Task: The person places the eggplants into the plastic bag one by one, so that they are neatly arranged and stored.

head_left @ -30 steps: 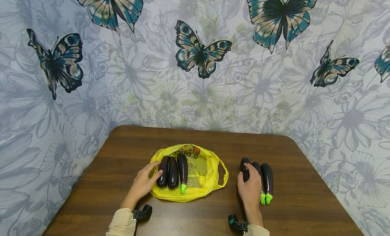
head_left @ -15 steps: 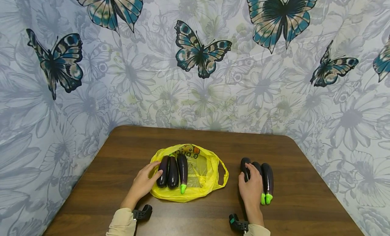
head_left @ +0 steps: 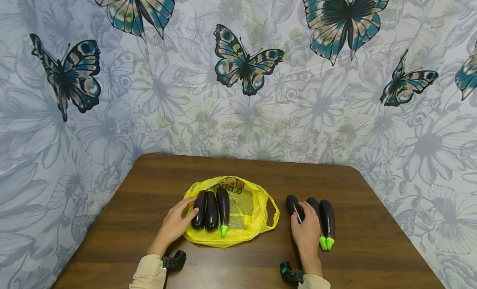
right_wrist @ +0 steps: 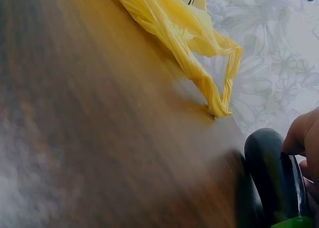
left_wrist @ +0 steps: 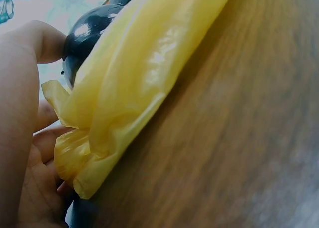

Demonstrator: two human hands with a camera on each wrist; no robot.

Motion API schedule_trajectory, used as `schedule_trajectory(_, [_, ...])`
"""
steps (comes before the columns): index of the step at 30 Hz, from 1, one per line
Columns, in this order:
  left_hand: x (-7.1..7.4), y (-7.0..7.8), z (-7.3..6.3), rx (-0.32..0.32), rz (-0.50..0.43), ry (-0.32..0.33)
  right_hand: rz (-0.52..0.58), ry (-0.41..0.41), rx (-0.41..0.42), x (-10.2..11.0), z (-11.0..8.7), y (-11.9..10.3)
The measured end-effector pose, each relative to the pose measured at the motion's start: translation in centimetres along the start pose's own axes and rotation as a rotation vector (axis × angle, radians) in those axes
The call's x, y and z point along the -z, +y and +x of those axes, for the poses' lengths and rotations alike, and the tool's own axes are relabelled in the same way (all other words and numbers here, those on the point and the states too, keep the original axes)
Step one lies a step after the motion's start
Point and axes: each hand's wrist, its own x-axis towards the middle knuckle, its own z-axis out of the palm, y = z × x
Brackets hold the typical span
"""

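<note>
My right hand (head_left: 306,232) grips a dark purple eggplant (head_left: 293,206) at the right side of the table, its thumb and fingers round the body. That eggplant, with a green cap (right_wrist: 295,223), shows large in the right wrist view. On the left, a yellow plastic bag (head_left: 257,235) lies spread open with three eggplants (head_left: 211,212) side by side in it. My left hand (head_left: 173,222) holds the bag's left edge, its thumb touching the outermost eggplant (left_wrist: 87,38). In the left wrist view, the bag's folds partly cover the fingers (left_wrist: 46,143).
Two more eggplants (head_left: 327,220) lie together just right of my right hand, green caps toward me. The bag's loop handle (head_left: 273,212) sticks out between the two groups. Behind the brown wooden table (head_left: 238,272) hangs a butterfly-patterned wall covering (head_left: 160,102).
The eggplant in my right hand has shifted a little left, opening a gap from the two beside it, and its upper end now tilts left. My left hand and the bag have stayed put.
</note>
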Motion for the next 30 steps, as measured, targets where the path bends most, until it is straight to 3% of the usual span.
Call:
schedule_trajectory(6, [0.02,-0.01,0.07,-0.003,0.001,0.000,-0.012,-0.050,-0.018,0.00,0.03,0.03])
schedule_trajectory(14, [0.03,-0.03,0.08,-0.009,0.005,0.002,-0.006,-0.051,0.002,-0.17,0.07,0.15])
schedule_trajectory(30, [0.15,0.02,0.04,-0.002,0.005,0.000,-0.018,-0.126,-0.052,-0.28,0.14,0.31])
